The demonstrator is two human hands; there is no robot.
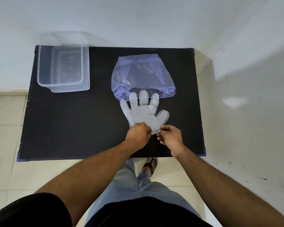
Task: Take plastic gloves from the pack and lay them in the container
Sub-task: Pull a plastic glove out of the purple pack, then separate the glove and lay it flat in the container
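Both hands meet at the near middle of the black table: the left hand and right hand each pinch the cuff of a clear plastic glove lying flat, fingers pointing away. Its fingertips overlap the mouth of the bluish pack just beyond. Farther off, at the far left corner, stands the clear container.

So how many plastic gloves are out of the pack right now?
1 that I can make out: the glove lies flat on the black table, fingertips at the purple pack, both hands pinching its cuff. It may be several layers, and more may be hidden inside the pack.
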